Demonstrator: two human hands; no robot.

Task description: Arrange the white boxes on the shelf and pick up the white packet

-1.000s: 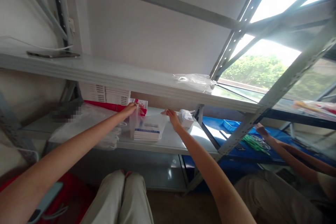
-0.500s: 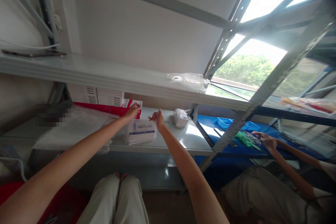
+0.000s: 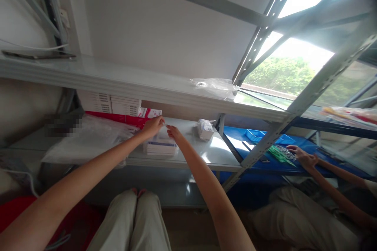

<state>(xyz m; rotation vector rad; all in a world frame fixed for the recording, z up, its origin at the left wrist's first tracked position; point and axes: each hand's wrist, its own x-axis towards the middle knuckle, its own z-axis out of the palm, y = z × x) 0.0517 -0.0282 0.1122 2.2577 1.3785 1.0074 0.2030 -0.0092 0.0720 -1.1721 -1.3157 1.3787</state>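
Note:
My left hand [image 3: 152, 126] and my right hand [image 3: 173, 131] meet just above a stack of white booklets with blue bands [image 3: 160, 147] on the lower grey shelf [image 3: 206, 157]. Both pinch the top of a thin clear plastic bag [image 3: 163, 132] that stands over the stack. The fingertips nearly touch each other. Behind my left hand lies a red and white box [image 3: 147, 113].
Crumpled clear plastic [image 3: 88, 137] lies left of the stack, white boxes [image 3: 110, 104] at the back, a small wrapped white pack [image 3: 205, 129] to the right. A plastic bag [image 3: 215, 86] rests on the upper shelf. Another person's hand [image 3: 303, 159] works over a blue table [image 3: 265, 141].
My right hand has moved left from near the small white pack until it meets my left hand over the stack. The clear bag's top has been drawn together.

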